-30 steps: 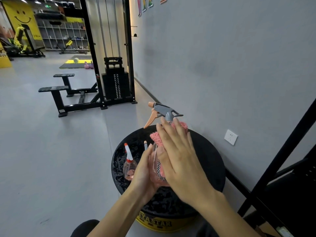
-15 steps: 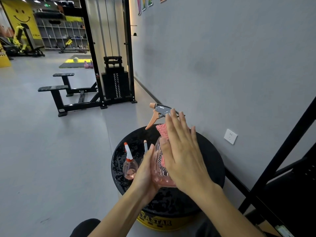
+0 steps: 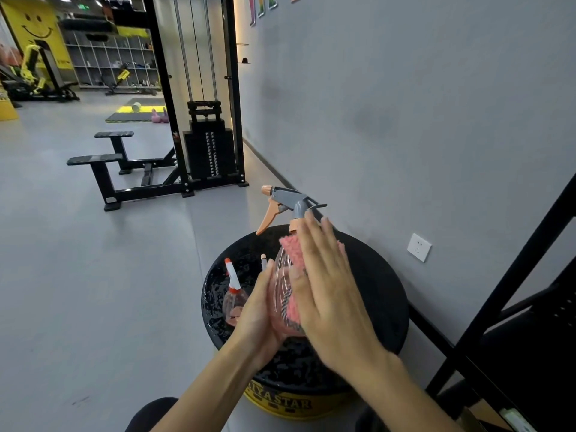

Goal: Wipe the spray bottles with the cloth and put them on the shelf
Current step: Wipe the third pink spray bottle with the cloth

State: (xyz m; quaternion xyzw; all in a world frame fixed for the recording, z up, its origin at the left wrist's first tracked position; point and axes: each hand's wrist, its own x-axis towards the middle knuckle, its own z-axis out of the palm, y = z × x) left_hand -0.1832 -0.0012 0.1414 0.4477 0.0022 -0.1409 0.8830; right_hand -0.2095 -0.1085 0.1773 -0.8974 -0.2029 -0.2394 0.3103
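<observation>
- Our right hand lies flat, fingers straight, pressing the fluffy pink cloth against the spray bottle.
- Our left hand cups its clear, ribbed pink belly above the round black stand.
- A smaller bottle stands there.

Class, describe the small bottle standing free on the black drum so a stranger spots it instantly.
Beside the grey wall stands a round black-topped drum. On its left part, beside the left hand, stands a small pinkish bottle. Unlike the held bottle with its grey trigger, it has a slim white spout tipped red.
</observation>
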